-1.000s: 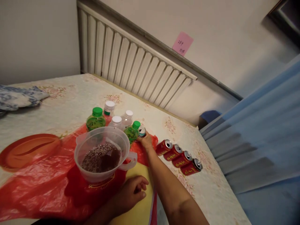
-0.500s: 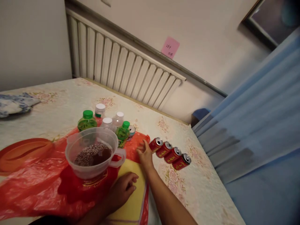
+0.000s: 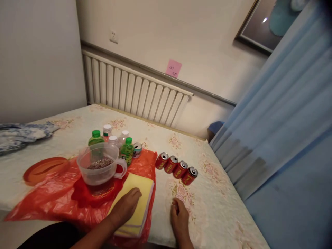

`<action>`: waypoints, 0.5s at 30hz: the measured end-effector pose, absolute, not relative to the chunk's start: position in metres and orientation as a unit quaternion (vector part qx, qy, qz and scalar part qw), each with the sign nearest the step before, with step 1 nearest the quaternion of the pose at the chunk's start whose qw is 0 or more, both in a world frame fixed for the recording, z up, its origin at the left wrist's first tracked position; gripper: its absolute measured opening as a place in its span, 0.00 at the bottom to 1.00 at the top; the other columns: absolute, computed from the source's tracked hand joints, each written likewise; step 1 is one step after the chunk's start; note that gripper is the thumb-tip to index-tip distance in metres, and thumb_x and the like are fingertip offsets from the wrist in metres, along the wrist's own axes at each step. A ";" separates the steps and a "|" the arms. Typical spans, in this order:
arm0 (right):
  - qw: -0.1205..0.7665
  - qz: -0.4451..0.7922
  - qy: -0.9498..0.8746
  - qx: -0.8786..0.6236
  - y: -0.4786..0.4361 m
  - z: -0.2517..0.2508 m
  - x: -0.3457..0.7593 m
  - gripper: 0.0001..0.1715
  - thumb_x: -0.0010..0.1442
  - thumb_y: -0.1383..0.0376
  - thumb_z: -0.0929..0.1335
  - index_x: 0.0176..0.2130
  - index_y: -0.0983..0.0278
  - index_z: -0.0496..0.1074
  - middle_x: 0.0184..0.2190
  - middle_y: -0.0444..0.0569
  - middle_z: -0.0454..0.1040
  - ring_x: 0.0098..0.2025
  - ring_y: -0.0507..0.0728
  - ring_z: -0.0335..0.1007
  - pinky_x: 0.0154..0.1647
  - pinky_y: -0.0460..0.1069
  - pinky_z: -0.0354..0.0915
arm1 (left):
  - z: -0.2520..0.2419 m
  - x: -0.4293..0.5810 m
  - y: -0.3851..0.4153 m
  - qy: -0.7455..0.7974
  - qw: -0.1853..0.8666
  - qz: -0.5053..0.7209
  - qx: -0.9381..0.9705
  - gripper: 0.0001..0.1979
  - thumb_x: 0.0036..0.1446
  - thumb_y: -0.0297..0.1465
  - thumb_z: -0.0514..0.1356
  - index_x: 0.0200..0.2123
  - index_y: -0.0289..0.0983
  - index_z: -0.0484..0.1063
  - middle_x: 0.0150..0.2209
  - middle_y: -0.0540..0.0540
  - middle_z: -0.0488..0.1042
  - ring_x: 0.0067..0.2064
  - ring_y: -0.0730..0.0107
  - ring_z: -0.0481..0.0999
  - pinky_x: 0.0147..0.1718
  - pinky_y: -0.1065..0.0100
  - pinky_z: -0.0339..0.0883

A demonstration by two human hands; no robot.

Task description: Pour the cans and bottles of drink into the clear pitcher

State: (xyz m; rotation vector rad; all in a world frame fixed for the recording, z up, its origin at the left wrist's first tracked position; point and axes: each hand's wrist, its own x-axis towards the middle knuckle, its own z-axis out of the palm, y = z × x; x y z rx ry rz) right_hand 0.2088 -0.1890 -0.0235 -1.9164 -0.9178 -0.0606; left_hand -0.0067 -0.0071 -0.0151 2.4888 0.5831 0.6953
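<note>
My left hand (image 3: 127, 204) rests on a yellow pad of paper (image 3: 141, 183), its fingers bent together with nothing seen in them. Over the floral tablecloth, my right hand (image 3: 180, 216) is loosely curled and nothing shows in it. Beyond it stand several red drink cans (image 3: 180, 169) in a slanting row, their tops opened. Left of the pad, a clear plastic jug (image 3: 97, 173) with a handle holds dark, bubbly liquid. It stands on a red plastic bag (image 3: 54, 204) spread over the table, which also runs under the pad.
Behind the jug are green-capped bottles (image 3: 127, 152), white-capped bottles (image 3: 107, 131) and an opened can (image 3: 137, 150). An orange-red lid (image 3: 44, 169) and a blue-patterned cloth (image 3: 23, 136) lie left. A radiator (image 3: 135, 90) backs the table (image 3: 220, 204); a blue curtain (image 3: 272, 121) hangs right.
My right hand has drawn back from beside the cans toward the near table edge. My left hand stays over the pad. The camera view has tilted and shifted.
</note>
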 end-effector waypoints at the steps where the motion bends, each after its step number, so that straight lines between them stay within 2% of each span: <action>1: 0.485 -0.027 -0.385 -0.785 -0.189 -0.024 0.208 0.15 0.55 0.63 0.64 0.39 0.59 0.78 0.34 0.52 0.80 0.36 0.64 0.78 0.39 0.54 0.71 | -0.014 -0.007 -0.009 0.218 0.226 0.246 0.917 0.15 0.61 0.23 0.47 0.40 0.39 0.72 0.42 0.42 0.74 0.46 0.62 0.73 0.48 0.61 0.70; 6: 0.490 -0.028 -0.412 -0.768 -0.187 -0.027 0.208 0.16 0.53 0.68 0.63 0.38 0.58 0.77 0.32 0.49 0.78 0.35 0.62 0.76 0.38 0.52 0.70 | -0.014 -0.006 -0.014 0.253 0.145 0.235 0.927 0.17 0.58 0.19 0.47 0.41 0.39 0.72 0.44 0.42 0.75 0.47 0.63 0.73 0.50 0.60 0.69; 9: 0.505 -0.015 -0.404 -0.763 -0.187 -0.029 0.209 0.17 0.53 0.69 0.62 0.38 0.58 0.77 0.32 0.48 0.78 0.34 0.61 0.76 0.37 0.52 0.69 | -0.018 -0.005 -0.015 0.307 0.095 0.241 0.916 0.14 0.59 0.22 0.48 0.39 0.38 0.72 0.42 0.41 0.75 0.46 0.59 0.73 0.49 0.57 0.69; 15: 0.568 0.073 -0.320 -0.755 -0.183 -0.021 0.223 0.15 0.54 0.63 0.64 0.38 0.62 0.78 0.24 0.44 0.75 0.24 0.57 0.70 0.27 0.49 0.65 | -0.016 -0.005 -0.014 0.338 0.074 0.234 0.909 0.12 0.62 0.26 0.48 0.36 0.38 0.71 0.40 0.41 0.74 0.46 0.58 0.73 0.49 0.57 0.67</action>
